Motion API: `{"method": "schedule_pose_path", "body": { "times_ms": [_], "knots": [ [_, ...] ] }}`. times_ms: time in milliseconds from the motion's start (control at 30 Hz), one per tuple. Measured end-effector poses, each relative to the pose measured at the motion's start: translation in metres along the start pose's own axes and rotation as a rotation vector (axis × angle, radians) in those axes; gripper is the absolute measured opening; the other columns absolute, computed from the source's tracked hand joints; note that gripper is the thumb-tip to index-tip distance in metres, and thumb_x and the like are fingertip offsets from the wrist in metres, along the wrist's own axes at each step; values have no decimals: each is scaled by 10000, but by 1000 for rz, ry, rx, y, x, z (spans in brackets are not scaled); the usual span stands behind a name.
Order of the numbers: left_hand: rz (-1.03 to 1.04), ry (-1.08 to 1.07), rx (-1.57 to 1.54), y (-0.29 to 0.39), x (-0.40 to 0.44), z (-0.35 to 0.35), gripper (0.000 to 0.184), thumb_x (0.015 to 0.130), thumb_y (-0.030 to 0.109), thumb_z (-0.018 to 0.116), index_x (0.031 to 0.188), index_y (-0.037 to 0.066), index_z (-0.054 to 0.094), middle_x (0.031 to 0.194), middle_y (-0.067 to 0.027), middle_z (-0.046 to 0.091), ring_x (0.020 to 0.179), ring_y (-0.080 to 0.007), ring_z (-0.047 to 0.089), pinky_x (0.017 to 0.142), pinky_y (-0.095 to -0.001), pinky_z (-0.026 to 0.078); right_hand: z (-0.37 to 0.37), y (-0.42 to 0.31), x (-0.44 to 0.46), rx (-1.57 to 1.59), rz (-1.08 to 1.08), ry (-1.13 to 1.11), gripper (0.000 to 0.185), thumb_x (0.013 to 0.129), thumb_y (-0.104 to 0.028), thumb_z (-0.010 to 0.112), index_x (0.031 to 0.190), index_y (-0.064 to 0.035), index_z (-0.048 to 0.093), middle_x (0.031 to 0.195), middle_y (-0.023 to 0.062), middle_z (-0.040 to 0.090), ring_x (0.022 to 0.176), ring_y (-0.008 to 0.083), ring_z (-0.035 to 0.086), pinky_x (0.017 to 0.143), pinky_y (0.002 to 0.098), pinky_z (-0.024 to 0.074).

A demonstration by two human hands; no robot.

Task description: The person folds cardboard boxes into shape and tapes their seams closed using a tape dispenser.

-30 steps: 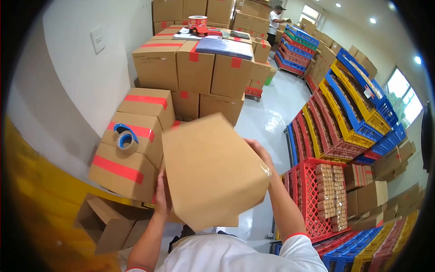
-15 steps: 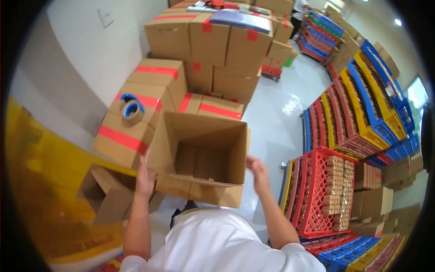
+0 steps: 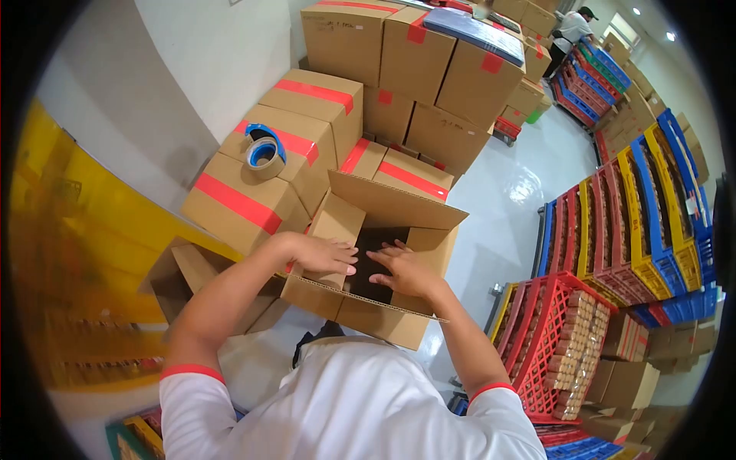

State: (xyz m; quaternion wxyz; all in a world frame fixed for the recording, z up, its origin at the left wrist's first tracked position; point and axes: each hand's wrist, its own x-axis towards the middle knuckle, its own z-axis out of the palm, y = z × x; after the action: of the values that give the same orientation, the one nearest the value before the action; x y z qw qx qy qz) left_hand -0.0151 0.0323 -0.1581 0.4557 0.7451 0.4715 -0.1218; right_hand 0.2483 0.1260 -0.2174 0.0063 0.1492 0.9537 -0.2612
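Observation:
An open cardboard box [image 3: 383, 326] stands in front of me, its outer flaps spread and its side flaps tilted inward. My left hand [image 3: 326, 254] lies flat on the left flap, fingers spread and pointing into the box. On the right flap rests my right hand [image 3: 400, 268], also with its fingers apart. Neither hand holds anything. The inside of the box is dark between the hands. A tape dispenser [image 3: 265, 152] with a blue frame sits on the red-taped boxes [image 3: 238, 184] at the left.
Another open carton [image 3: 180, 280] is at the left by a yellow sheet [image 3: 100, 253]. Stacked boxes [image 3: 418, 57] stand ahead. Coloured crates [image 3: 636, 215] and a red crate [image 3: 544, 360] with packed goods line the right. A person [image 3: 571, 34] stands far back near more crates.
The box, held with its closed side up a second ago, now has its opening up and its flaps folded outward and inward. My hands have moved from its sides onto the flaps.

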Motion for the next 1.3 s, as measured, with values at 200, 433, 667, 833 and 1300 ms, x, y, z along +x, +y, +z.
{"method": "schedule_pose_path", "body": {
  "times_ms": [200,433,667,833,1300],
  "knots": [
    [191,989,-1051,-44,-42,51,568,1167,414,351,1544,25,520,1404,-162,674,1289,-214,648,1053,-382,548,-18,16,-69,724,279,886,427,1076,-228,642,1471,-67,630,1442,137,663,1332,265,619,1129,403,482],
    [-18,1084,-811,-75,70,253,810,953,123,689,1656,85,287,1657,-172,360,1558,-300,326,1273,-404,291,149,85,-133,1580,713,640,682,1094,-568,516,1604,-119,454,1555,86,546,1415,250,519,1111,490,479],
    [-72,1532,-520,116,-87,119,923,949,120,769,1709,80,248,1748,-160,265,1621,-277,242,1290,-419,284,-24,17,-103,1620,152,727,679,1070,-605,509,1567,-143,491,1577,87,535,1402,280,537,1116,536,474],
    [-55,1942,-770,144,-167,146,720,992,82,734,1632,44,405,1575,-115,499,1451,-216,488,1162,-382,462,-28,-50,-23,1350,-142,615,620,1099,-511,555,1525,-65,497,1521,119,557,1420,285,521,1185,583,434],
    [-554,2476,-881,17,-311,394,504,991,36,724,1467,-20,572,1345,-99,684,1231,-170,654,1092,-336,493,147,-317,191,1021,-495,147,557,1044,-84,689,1509,48,415,1364,189,625,1258,258,595,1104,370,450]
  ]
}}
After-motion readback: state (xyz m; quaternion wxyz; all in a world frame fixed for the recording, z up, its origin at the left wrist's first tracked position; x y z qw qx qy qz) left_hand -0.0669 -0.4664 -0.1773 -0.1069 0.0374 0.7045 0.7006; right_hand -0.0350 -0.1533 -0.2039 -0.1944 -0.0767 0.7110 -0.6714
